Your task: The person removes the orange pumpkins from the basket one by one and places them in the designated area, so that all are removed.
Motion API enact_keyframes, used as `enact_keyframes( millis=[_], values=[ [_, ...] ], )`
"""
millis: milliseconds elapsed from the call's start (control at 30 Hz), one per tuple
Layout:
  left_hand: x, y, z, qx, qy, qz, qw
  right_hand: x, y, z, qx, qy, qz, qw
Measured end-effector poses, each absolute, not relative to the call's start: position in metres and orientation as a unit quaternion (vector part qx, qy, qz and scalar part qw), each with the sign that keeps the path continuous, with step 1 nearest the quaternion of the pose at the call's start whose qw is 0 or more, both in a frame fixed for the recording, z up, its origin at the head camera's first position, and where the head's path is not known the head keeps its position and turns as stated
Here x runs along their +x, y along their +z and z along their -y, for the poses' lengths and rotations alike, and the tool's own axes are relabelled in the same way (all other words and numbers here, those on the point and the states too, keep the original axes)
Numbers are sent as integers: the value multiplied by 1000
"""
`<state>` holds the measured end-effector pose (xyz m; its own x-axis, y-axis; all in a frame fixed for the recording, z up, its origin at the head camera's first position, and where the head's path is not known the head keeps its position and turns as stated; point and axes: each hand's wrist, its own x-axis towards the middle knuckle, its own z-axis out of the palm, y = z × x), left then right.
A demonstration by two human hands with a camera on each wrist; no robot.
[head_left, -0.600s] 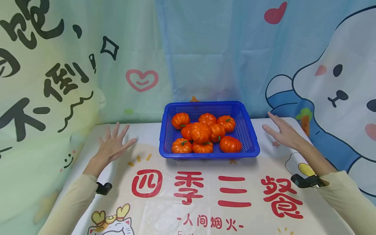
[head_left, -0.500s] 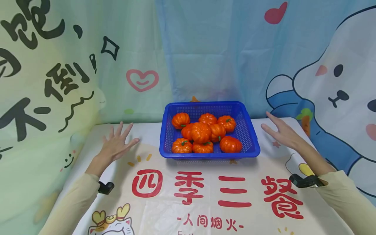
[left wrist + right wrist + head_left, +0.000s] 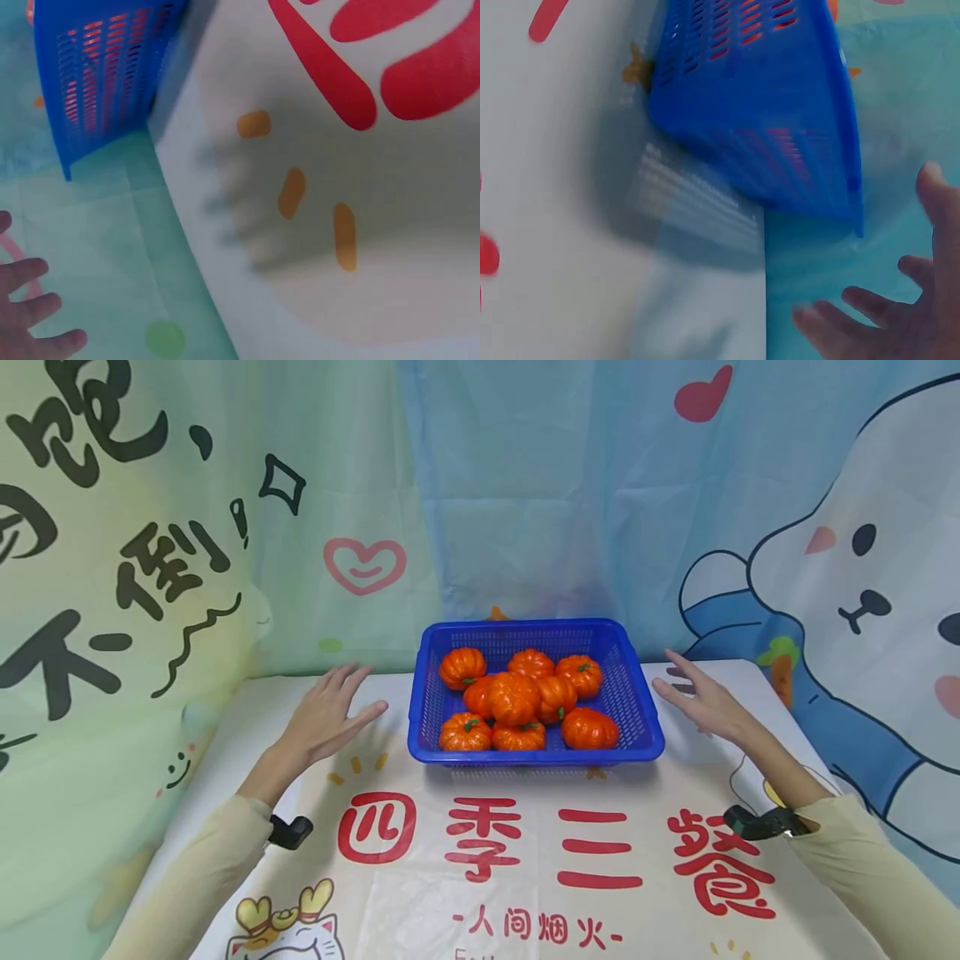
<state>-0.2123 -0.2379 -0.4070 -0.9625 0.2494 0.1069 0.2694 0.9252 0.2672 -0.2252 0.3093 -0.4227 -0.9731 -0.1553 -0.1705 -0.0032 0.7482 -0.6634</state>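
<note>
A blue plastic basket (image 3: pixel 536 757) with perforated walls stands at the back of the table, holding several orange pumpkins (image 3: pixel 513 698), some with green stems. My left hand (image 3: pixel 326 714) hovers left of the basket, fingers extended and thumb pointing toward it, holding nothing. On the other side my right hand (image 3: pixel 703 697) is held close to the basket's right rim, fingers spread and apart from it. In the left wrist view the fingertips (image 3: pixel 45 307) show at the lower left, away from the basket wall (image 3: pixel 112 75). The right wrist view has the basket (image 3: pixel 757 97) beside the spread fingers.
A white printed cloth (image 3: pixel 536 847) with red characters covers the table. Behind it hangs a blue-green curtain (image 3: pixel 517 493) with cartoon prints, close to the basket's back rim. A black wrist device (image 3: pixel 290 832) sits on the left wrist, and another (image 3: pixel 765 822) on the right.
Both hands have moved inward toward the basket, the left hand farther than the right. The left fingers have come closer together. The basket and pumpkins stay where they were.
</note>
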Motion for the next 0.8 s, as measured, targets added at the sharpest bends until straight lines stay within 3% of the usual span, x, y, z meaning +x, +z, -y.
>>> enact_keyframes(
  millis=[533,800],
  values=[
    [-234,-387,185,-154,-280,947,-21,-235,-446,-285,3,-557,-810,183],
    [-238,-384,162,-182,-302,935,-44,-238,-453,-277,1,-565,-799,205]
  ],
)
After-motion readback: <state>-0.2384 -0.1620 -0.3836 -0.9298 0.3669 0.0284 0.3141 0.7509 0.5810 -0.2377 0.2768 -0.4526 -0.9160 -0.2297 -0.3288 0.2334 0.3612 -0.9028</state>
